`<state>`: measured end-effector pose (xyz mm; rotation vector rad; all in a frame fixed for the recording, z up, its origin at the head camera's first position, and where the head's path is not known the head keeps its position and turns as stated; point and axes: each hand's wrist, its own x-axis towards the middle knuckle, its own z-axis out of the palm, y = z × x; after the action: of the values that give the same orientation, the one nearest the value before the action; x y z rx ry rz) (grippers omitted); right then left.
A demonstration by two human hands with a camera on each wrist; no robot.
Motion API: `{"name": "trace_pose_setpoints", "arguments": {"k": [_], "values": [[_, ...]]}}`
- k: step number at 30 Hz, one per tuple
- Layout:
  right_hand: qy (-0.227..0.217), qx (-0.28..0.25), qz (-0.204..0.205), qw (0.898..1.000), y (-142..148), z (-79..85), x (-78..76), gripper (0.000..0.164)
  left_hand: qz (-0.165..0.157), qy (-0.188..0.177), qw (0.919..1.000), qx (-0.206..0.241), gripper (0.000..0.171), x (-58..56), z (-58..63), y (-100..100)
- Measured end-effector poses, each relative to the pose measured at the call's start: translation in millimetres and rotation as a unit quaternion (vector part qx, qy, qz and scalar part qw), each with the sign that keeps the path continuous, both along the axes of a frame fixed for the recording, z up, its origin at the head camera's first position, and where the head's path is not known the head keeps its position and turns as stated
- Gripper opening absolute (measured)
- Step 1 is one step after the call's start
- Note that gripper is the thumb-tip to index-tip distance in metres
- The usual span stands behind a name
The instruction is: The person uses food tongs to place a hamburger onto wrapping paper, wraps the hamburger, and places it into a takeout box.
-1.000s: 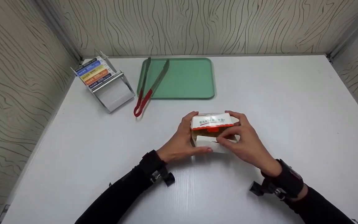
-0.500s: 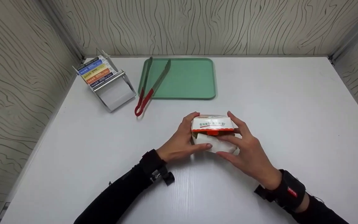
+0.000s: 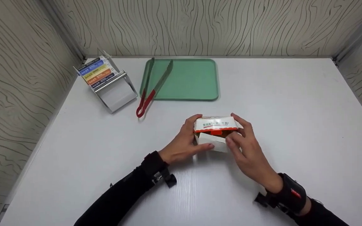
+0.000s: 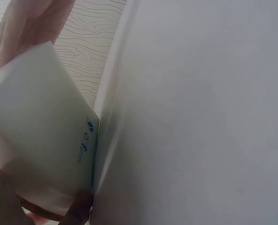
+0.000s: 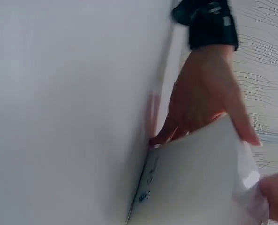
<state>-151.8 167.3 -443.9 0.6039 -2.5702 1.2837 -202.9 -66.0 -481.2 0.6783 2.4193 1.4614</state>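
Note:
A small white paper burger box (image 3: pixel 220 121) with an orange scalloped lid edge and an orange tab sits on the table between both hands. A dark gap shows between its lid and white front wall (image 3: pixel 211 139). My left hand (image 3: pixel 182 142) grips the left side, thumb across the front wall. On the right side, my right hand (image 3: pixel 251 152) has a finger by the lid's far corner, while its thumb and bent forefinger pinch the front wall's upper edge. The left wrist view shows a plain box wall (image 4: pixel 40 117) with small blue print; its base lies along the tabletop.
Behind the box lies a green tray (image 3: pixel 193 81), with red-handled tongs (image 3: pixel 149 95) resting partly over its left side. A metal dispenser (image 3: pixel 107 84) with coloured labels and a white roll stands at the back left. Patterned panels (image 3: pixel 206 28) border the table.
The right thumb has lifted from low on the box front up to its upper right edge, the forefinger bending beside it. The left hand keeps its grip on the box.

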Motion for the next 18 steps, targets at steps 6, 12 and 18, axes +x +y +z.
{"name": "trace_pose_setpoints", "arguments": {"k": [6, 12, 18], "values": [[-0.011, -0.053, -0.018, 0.998, -7, -0.6, -6.0, 0.015, 0.002, 0.011, 0.9999, 0.007, 0.104, 0.2, 1.9, -2], [0.206, 0.03, -0.063, 0.976, -3, -8.2, -3.3, 0.014, 0.008, -0.005, 0.9999, 0.005, 0.101, 1.3, 0.4, 1], [0.322, 0.201, -0.054, 0.924, 1, -6.9, 1.7, 0.044, 0.018, -0.008, 0.9998, -0.001, 0.1, 0.8, 1.2, 0]]}}
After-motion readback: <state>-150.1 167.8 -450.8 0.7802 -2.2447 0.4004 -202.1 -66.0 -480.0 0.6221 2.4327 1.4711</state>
